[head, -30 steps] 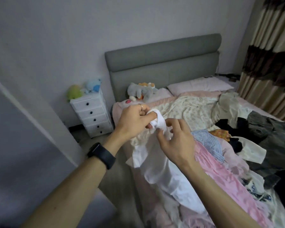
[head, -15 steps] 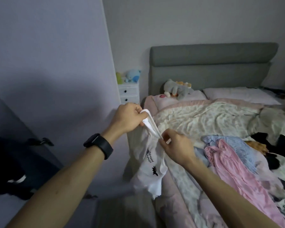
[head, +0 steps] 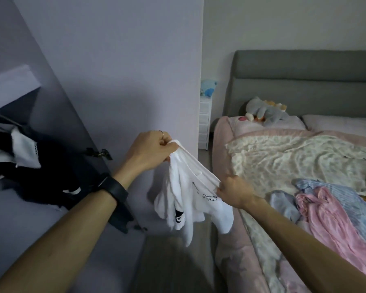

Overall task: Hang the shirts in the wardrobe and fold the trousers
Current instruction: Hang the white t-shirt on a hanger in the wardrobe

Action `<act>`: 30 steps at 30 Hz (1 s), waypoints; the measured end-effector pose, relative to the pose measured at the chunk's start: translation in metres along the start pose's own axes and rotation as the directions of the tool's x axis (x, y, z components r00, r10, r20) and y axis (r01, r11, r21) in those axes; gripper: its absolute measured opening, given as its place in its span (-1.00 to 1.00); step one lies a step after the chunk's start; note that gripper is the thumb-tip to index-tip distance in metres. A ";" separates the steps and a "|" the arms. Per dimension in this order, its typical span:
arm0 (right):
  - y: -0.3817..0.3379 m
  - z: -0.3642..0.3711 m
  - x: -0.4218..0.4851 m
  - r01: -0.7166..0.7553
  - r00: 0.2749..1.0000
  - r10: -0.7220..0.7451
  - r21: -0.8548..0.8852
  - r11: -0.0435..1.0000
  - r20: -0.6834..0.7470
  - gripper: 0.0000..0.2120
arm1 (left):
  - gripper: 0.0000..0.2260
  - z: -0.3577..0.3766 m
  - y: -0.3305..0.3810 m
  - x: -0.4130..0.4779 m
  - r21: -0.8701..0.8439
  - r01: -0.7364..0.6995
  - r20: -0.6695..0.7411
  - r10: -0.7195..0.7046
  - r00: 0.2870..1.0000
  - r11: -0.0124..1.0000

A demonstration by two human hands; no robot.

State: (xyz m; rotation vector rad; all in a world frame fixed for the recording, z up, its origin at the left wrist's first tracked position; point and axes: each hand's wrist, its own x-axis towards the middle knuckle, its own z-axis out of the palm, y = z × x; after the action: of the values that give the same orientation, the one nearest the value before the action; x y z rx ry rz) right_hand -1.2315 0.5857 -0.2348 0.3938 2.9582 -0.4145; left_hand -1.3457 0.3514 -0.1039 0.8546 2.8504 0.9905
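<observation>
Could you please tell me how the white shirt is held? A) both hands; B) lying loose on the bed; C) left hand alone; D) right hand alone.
A: the left hand grips the white shirt at its top, and the right hand pinches its edge lower down.

single head-worn wide-angle view, looking forward and down, close over both forearms, bed [head: 304, 157] at right

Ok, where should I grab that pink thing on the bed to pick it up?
Probably its bunched top end, from above: the pink garment lies as a long crumpled strip on the bed, and that end is gathered into folds, nearest the right hand.
</observation>
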 end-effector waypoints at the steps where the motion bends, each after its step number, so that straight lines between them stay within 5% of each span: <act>1: 0.004 0.000 0.003 -0.003 1.000 0.003 -0.013 1.000 0.005 -0.81 | -0.76 -0.006 -0.014 -0.005 0.037 0.031 -0.022 -0.031 0.999 0.999; 3: 0.011 -0.009 0.011 -0.032 0.999 0.031 -0.032 0.999 -0.027 -0.92 | -0.71 -0.019 -0.046 -0.018 0.141 0.105 -0.057 -0.098 0.994 0.985; 9: -0.013 -0.051 0.027 -0.074 0.954 0.106 0.120 0.990 -0.279 -0.75 | -0.71 -0.028 -0.122 -0.070 0.228 0.313 -0.138 -0.288 0.948 0.922; 12: -0.041 -0.045 0.029 -0.146 0.988 0.149 0.081 0.986 -0.032 -0.65 | -0.80 -0.015 -0.158 -0.090 0.039 0.370 -0.051 -0.368 0.928 0.928; 14: -0.056 -0.034 0.029 -0.152 0.987 0.134 0.256 0.955 0.087 -0.69 | -0.78 -0.004 -0.175 -0.099 -0.120 0.439 0.041 -0.438 0.898 0.890; 18: -0.077 -0.010 0.037 -0.147 0.989 0.133 0.626 0.766 0.070 -0.78 | -0.56 0.003 -0.191 -0.119 -0.343 0.537 0.104 -0.537 0.837 0.771; 21: -0.080 0.001 0.043 -0.181 0.983 0.099 0.762 0.622 0.152 -0.82 | -0.66 -0.006 -0.201 -0.137 -0.364 0.551 0.134 -0.543 0.829 0.751; 26: -0.087 0.016 0.053 -0.010 0.983 -0.107 0.622 0.783 0.150 -0.62 | -0.75 -0.036 -0.211 -0.162 -0.404 0.584 0.209 -0.551 0.808 0.704; 30: -0.117 0.027 0.060 0.174 0.966 -0.241 0.459 0.871 0.091 -0.77 | -0.71 -0.056 -0.221 -0.189 -0.400 0.578 0.213 -0.541 0.813 0.711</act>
State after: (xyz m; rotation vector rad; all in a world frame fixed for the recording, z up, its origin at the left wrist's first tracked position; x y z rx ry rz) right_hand -1.3187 0.4839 -0.2414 0.0755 2.7463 -1.1132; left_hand -1.3034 0.0810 -0.2179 -0.0316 2.3794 1.3677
